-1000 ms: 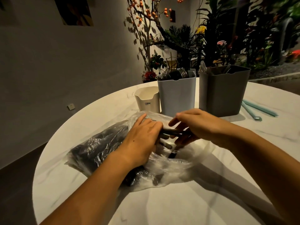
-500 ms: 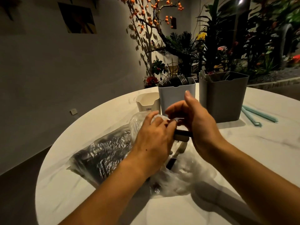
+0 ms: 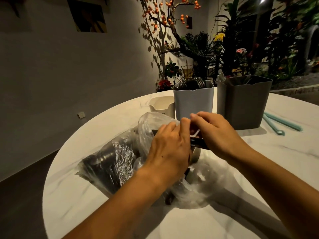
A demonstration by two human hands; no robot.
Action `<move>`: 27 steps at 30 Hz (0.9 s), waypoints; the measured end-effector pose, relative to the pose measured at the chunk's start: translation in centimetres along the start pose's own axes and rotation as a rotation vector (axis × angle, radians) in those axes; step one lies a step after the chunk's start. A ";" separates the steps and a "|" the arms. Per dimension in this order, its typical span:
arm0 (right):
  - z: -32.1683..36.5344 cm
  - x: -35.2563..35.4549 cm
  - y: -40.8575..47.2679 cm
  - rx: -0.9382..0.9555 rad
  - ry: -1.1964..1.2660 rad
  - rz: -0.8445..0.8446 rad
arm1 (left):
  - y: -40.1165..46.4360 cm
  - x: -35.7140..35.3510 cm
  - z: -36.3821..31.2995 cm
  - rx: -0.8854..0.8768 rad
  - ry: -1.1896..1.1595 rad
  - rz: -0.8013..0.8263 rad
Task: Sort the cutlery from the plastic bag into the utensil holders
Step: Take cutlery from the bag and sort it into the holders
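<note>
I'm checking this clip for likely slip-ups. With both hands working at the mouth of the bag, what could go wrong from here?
1. The left hand and right hand crowd the dark cutlery at the opening of the plastic bag; a piece could snag the thin film and drag the bag along.
2. The white holder already looks full of utensils, so another piece may not seat well.
3. The small cream holder stands just behind the bag; a tug could knock it.
</note>
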State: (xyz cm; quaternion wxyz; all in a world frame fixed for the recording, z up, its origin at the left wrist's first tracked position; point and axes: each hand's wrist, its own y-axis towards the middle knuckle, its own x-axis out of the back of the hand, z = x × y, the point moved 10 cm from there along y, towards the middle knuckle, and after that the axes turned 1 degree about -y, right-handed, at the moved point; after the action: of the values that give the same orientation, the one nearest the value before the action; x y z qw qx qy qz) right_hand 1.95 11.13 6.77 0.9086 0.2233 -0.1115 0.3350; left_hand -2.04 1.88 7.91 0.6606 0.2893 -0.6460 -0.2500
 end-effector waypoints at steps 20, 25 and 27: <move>-3.1 5.1 1.2 -0.119 0.027 -0.249 | -2.8 -4.2 11.8 0.533 -0.508 0.334; -3.4 4.9 1.1 -0.144 0.112 -0.278 | -2.2 -3.0 11.8 0.613 -0.760 0.175; -3.0 4.2 1.0 -0.133 0.159 -0.238 | -2.0 -2.1 12.2 0.670 -0.919 0.057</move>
State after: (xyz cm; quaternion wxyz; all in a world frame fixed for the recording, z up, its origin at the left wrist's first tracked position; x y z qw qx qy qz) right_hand 4.60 15.59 5.91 0.9606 0.1471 -0.0338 0.2334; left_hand -14.17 1.22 4.92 0.1902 0.3272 -0.9186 -0.1137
